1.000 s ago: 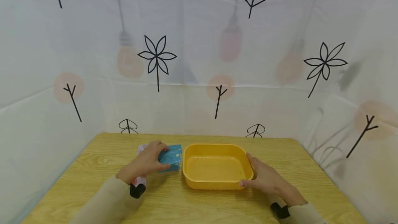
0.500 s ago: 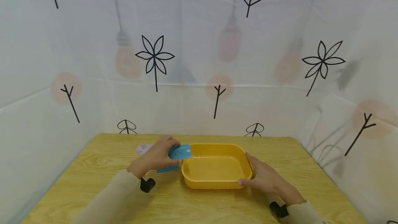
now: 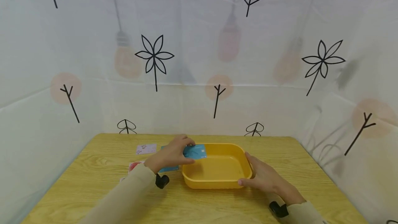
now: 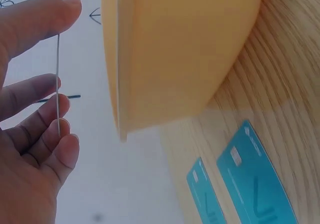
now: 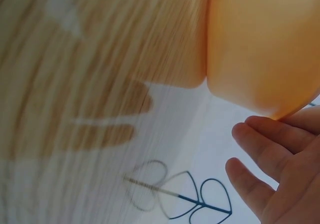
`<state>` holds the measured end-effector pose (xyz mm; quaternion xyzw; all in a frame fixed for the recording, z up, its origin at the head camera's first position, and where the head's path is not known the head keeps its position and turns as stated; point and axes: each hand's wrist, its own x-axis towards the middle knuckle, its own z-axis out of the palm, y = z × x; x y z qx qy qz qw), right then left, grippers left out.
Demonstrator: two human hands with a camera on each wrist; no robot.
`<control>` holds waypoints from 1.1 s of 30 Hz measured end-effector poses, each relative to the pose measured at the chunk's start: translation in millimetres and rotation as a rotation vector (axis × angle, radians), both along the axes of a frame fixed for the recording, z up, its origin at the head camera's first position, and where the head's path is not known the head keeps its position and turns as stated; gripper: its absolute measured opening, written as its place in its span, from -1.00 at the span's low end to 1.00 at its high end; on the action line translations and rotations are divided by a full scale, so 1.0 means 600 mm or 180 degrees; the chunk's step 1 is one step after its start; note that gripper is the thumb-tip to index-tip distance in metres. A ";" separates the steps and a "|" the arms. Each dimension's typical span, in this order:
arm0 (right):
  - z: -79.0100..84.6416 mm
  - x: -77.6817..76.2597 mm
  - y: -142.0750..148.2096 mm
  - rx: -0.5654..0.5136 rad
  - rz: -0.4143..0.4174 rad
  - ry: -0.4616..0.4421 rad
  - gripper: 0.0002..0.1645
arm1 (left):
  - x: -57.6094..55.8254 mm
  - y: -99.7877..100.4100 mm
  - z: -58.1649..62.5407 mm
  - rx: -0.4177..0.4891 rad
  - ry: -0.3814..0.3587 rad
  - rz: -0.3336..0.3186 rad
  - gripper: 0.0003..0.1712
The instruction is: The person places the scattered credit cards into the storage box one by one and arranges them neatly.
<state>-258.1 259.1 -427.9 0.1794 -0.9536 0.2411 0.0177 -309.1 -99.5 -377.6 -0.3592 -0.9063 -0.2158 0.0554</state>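
Observation:
My left hand [image 3: 174,152] pinches a blue card [image 3: 196,151] between thumb and fingers, above the left part of a yellow plastic bin [image 3: 217,184]. In the left wrist view the held card [image 4: 58,63] shows edge-on as a thin line, apart from the bin wall [image 4: 185,48]. At the bin's right end, my right hand [image 3: 264,175] rests with its thumb at the near corner and fingers along the side. The right wrist view shows extended fingers [image 5: 265,144] against the bin's outer wall [image 5: 260,38]. The bin's visible floor is bare.
Two blue cards lie left of the bin, one nearer [image 4: 257,179] and one farther [image 4: 205,191]. Further left are a pale patterned card [image 3: 146,149] and a red-and-white card [image 3: 135,165], partly behind the left forearm. A printed white cloth [image 3: 192,106] hangs behind the wooden table [image 3: 217,206].
My left hand has lifted a blue card from the table and carried it right, over the bin. More cards show at the left. My right hand stays at the bin.

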 end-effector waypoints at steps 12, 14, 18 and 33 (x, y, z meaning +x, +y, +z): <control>0.000 0.000 -0.003 0.0050 -0.0096 -0.0056 0.38 | -0.018 0.065 0.005 -0.0173 -0.0093 -0.0126 -0.37; -0.001 -0.001 -0.003 0.0055 -0.0102 -0.0060 0.38 | -0.022 0.075 0.006 -0.0219 -0.0083 -0.0136 -0.36; -0.002 -0.001 -0.002 0.0044 -0.0098 -0.0062 0.37 | -0.026 0.094 0.008 -0.0311 -0.0108 -0.0126 -0.34; -0.007 -0.005 0.002 0.0053 -0.0122 -0.0106 0.37 | -0.041 0.152 0.029 -0.0617 -0.0075 -0.0246 -0.37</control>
